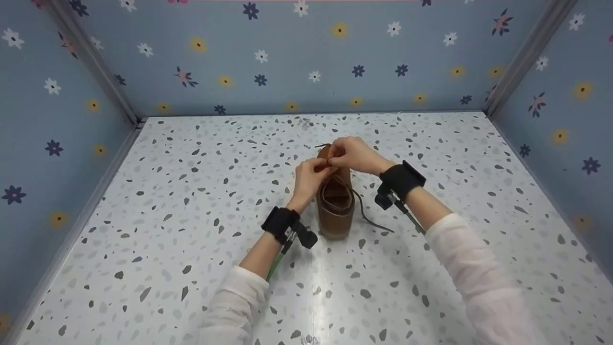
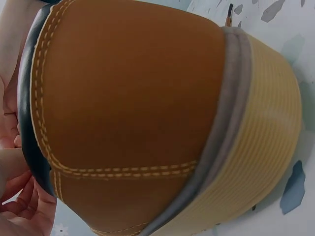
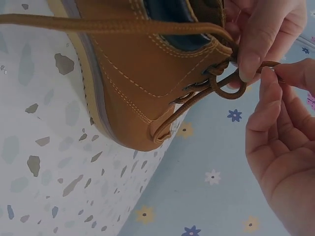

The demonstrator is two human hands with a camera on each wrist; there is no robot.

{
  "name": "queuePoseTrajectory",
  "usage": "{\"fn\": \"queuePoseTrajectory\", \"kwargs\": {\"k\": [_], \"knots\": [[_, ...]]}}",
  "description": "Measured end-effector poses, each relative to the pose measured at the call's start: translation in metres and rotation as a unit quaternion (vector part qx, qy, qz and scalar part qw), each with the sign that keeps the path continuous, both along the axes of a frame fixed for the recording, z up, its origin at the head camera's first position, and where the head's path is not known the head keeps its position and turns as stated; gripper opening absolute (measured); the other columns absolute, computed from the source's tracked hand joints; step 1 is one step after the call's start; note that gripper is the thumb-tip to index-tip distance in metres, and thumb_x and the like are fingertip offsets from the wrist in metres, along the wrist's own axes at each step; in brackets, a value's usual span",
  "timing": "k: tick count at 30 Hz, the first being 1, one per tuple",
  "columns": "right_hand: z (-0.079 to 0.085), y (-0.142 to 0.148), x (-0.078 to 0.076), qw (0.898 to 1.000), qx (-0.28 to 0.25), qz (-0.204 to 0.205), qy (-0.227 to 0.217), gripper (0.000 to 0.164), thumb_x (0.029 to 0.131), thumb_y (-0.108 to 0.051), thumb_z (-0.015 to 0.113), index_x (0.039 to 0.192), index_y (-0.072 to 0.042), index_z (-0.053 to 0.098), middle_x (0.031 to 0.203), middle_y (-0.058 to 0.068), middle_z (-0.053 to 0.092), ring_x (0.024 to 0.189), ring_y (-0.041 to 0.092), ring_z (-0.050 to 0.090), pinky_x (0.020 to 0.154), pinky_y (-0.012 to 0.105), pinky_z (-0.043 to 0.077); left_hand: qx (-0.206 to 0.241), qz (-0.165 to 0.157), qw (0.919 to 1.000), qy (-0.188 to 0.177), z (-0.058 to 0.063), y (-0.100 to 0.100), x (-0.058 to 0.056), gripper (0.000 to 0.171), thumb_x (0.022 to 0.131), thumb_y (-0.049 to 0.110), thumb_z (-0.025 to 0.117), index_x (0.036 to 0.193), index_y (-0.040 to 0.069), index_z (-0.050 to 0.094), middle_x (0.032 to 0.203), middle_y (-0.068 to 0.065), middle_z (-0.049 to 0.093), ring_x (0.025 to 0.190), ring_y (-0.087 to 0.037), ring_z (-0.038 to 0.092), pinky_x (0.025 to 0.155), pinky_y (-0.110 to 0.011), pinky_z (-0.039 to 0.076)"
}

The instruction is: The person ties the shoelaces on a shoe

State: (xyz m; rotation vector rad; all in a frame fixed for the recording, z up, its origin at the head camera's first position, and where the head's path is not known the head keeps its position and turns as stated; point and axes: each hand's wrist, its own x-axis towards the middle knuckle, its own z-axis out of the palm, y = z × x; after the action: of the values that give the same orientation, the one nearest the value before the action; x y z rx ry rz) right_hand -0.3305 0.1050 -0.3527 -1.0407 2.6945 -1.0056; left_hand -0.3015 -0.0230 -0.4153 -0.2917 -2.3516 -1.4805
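A tan lace-up shoe (image 1: 335,221) with a dark blue collar stands upright, its heel towards me. The left wrist view is filled by the stitched heel (image 2: 133,98) and pale ribbed sole. At the top of the lacing, my left hand (image 1: 308,181) pinches the brown shoelace (image 3: 113,24) between thumb and finger. My right hand (image 1: 358,154), just beyond and to the right, pinches a stretch of the same lace close to the left fingertips. A small lace loop (image 3: 229,91) hangs under the left fingers. One lace end (image 1: 378,225) trails across the table to the right.
The speckled white table (image 1: 167,215) lies beneath the shoe. Blue flowered panels (image 1: 287,57) rise at the back and both sides. Each wrist wears a black strap (image 1: 403,181) with a small camera and a green cable.
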Motion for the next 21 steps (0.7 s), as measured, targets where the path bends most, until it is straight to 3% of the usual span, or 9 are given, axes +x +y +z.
{"fn": "queuePoseTrajectory", "kwargs": {"k": [4,8,12,15,19,21], "knots": [[0.000,-0.003,0.001,1.000,0.002,-0.001,0.002,0.004,0.065,-0.012,0.053,0.068,-0.010,0.052,0.062,-0.003,0.050,0.053,0.008,0.044,0.048,0.021,0.035,0.014,-0.002,0.9999,0.007,-0.009,0.001,-0.006,0.016,0.062,0.027,0.055,0.068,0.012,0.058,0.063,0.003,0.050,0.055,-0.008,0.044,0.048,-0.020,0.034],[0.001,-0.004,0.002,1.000,0.008,0.002,0.004,0.004,0.066,-0.013,0.051,0.070,-0.012,0.052,0.064,-0.004,0.049,0.054,0.007,0.043,0.048,0.021,0.035,-0.004,0.028,0.9992,0.030,-0.032,0.004,-0.022,0.013,0.063,0.026,0.055,0.068,0.015,0.057,0.062,0.006,0.049,0.052,-0.005,0.043,0.046,-0.019,0.035],[0.002,-0.005,0.002,1.000,0.010,0.006,0.004,0.005,0.067,-0.011,0.051,0.072,-0.011,0.051,0.065,-0.003,0.049,0.055,0.007,0.043,0.049,0.021,0.035,-0.012,0.054,0.9978,0.037,-0.046,0.006,-0.033,0.011,0.061,0.029,0.056,0.065,0.019,0.056,0.058,0.009,0.047,0.048,-0.002,0.041,0.042,-0.017,0.034],[0.002,-0.005,0.002,1.000,0.010,0.010,0.003,0.007,0.066,-0.010,0.051,0.073,-0.009,0.051,0.065,-0.002,0.049,0.056,0.008,0.043,0.049,0.021,0.035,0.000,0.044,0.9987,0.026,-0.039,0.005,-0.028,0.012,0.062,0.027,0.055,0.066,0.016,0.057,0.059,0.007,0.048,0.048,-0.004,0.042,0.043,-0.018,0.034],[0.005,-0.005,0.002,1.000,0.004,0.012,0.004,0.010,0.066,-0.010,0.050,0.076,-0.009,0.049,0.067,-0.002,0.048,0.058,0.007,0.044,0.050,0.020,0.035,0.019,0.018,0.9997,0.003,-0.016,0.003,-0.012,0.014,0.062,0.023,0.056,0.068,0.011,0.058,0.061,0.002,0.051,0.051,-0.008,0.044,0.044,-0.020,0.035],[0.008,-0.005,0.002,1.000,-0.002,0.009,0.007,0.011,0.066,-0.011,0.050,0.077,-0.009,0.049,0.067,-0.002,0.048,0.058,0.006,0.044,0.050,0.020,0.035,0.030,0.011,0.9995,0.003,-0.011,0.003,-0.007,0.014,0.061,0.024,0.058,0.067,0.012,0.058,0.060,0.003,0.050,0.050,-0.007,0.044,0.042,-0.021,0.035]]}}
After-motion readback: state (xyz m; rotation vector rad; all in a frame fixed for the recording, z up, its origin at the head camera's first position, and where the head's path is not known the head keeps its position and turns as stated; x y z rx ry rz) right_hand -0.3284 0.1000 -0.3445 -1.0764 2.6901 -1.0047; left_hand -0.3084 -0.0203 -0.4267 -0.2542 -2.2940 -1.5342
